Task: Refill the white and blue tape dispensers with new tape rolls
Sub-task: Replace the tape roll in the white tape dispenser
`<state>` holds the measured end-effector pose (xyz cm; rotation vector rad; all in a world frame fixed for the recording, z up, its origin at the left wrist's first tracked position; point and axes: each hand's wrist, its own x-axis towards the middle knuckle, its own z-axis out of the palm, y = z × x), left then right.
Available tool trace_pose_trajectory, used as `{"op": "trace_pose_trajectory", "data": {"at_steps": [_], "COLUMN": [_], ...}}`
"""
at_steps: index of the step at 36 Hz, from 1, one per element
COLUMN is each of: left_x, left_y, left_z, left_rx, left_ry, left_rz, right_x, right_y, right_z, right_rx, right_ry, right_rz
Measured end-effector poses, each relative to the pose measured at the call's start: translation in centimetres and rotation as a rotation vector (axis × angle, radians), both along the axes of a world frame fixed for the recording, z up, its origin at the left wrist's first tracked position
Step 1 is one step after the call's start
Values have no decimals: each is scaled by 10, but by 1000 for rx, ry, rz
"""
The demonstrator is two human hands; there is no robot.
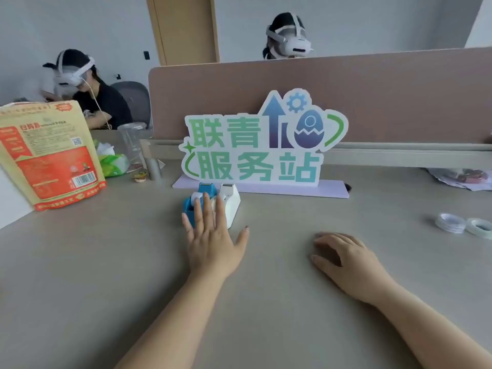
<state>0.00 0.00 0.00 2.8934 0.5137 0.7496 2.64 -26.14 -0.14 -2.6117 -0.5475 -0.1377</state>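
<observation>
Reaching far with the left hand (210,235), open and spread, over the blue dispenser (189,206) and white dispenser (232,202), standing side by side mid-counter (106,262). Resting the right hand (343,257) palm down, relaxed, holding nothing. At far right, two clear tape rolls (451,222). Behind the dispensers, a sign (255,145) reading 联青服务站.
</observation>
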Motion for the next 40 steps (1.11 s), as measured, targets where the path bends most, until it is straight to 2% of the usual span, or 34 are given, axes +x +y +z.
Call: {"op": "trace_pose_trajectory", "data": {"at_steps": [6,13,24,27,34,40], "left_x": [19,21,12,2,-45,-85], "left_y": [3,4,-4,-13,-50,-89], "left_z": [-1,2,9,9,4,-1], "left_rx": [60,96,-117,-71,-106,-121], "left_ry": [29,-43,-118,-122,-181,-196], "left_rz": [-6,-51,-164,-176,-406,-626], "right_x": [13,11,-1,-5,-33,-76], "right_y": [5,5,7,8,3,-14], "right_z": [-2,-2,3,5,10,10], "right_rx": [7,15,-17,-15,-6,131], "right_ry": [-17,-36,-54,-55,-43,-10], "right_rz": [1,6,-10,-15,-13,-82]}}
